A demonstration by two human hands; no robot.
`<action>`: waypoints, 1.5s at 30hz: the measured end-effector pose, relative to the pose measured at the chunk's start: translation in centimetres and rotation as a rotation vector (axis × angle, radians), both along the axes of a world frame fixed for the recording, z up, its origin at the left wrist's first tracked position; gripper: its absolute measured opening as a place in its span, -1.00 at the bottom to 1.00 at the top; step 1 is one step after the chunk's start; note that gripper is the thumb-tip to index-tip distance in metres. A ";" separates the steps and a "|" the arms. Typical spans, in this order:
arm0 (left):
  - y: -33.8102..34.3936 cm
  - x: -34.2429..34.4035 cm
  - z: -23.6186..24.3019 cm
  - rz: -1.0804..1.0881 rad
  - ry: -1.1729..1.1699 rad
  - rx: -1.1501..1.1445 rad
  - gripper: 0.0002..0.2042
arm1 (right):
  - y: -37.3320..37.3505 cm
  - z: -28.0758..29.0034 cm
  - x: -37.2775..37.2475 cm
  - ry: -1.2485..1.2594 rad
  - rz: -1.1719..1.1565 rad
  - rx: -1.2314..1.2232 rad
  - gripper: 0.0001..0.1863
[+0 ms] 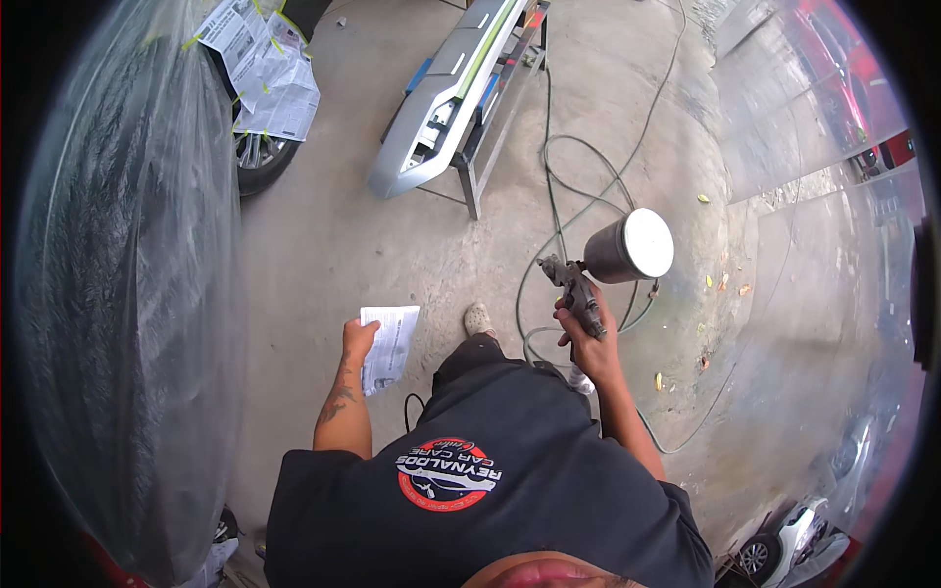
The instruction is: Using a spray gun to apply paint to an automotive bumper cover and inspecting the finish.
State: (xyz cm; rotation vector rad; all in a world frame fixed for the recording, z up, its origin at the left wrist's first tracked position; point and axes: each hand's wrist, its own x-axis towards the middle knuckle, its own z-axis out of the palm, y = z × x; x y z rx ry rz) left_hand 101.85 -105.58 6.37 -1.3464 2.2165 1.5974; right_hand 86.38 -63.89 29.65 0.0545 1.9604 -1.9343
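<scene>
A folded sheet of printed paper [390, 351] hangs from my left hand [359, 339], pinched at its upper left edge between thumb and fingers. On the other side of my body, my right hand [598, 345] is wrapped round the grip of a dark spray gun [582, 302]. The gun carries a dark cup [609, 254] with a round white top [649, 243], tilted to the right. My palm hides part of the gun's handle and trigger. Both hands are well apart, in front of my dark shirt.
Ahead, a silver-grey car bumper [402, 174] lies on a metal stand [473, 188]. A green hose [554, 147] loops over the concrete floor. Clear plastic sheeting [127, 294] drapes a vehicle at left, with paper taped above its wheel [265, 162]. More sheeting [823, 265] hangs at right.
</scene>
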 end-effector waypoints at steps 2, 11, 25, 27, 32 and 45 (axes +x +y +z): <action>0.0 0.5 -0.7 0.008 0.000 -0.066 -0.74 | -1.3 -0.1 -0.5 0.015 0.098 0.063 -0.42; 4.3 -6.6 5.1 0.019 0.127 -0.271 -0.75 | -5.1 -0.5 -2.6 0.217 0.655 0.182 -0.42; 5.9 -14.0 5.1 0.014 0.305 -0.276 -0.77 | -3.8 -0.1 -4.9 0.184 0.479 0.164 -0.41; 6.0 -13.9 4.6 0.008 0.314 -0.258 -0.77 | -4.0 -0.2 -4.9 0.215 0.539 0.190 -0.41; 6.3 -11.6 3.2 -0.055 0.092 -0.298 -0.76 | -4.5 0.0 -4.7 0.212 0.606 0.204 -0.41; 6.9 2.6 -2.9 -0.075 -0.251 -0.189 -0.70 | -2.7 -2.3 -5.4 0.123 0.101 0.098 -0.37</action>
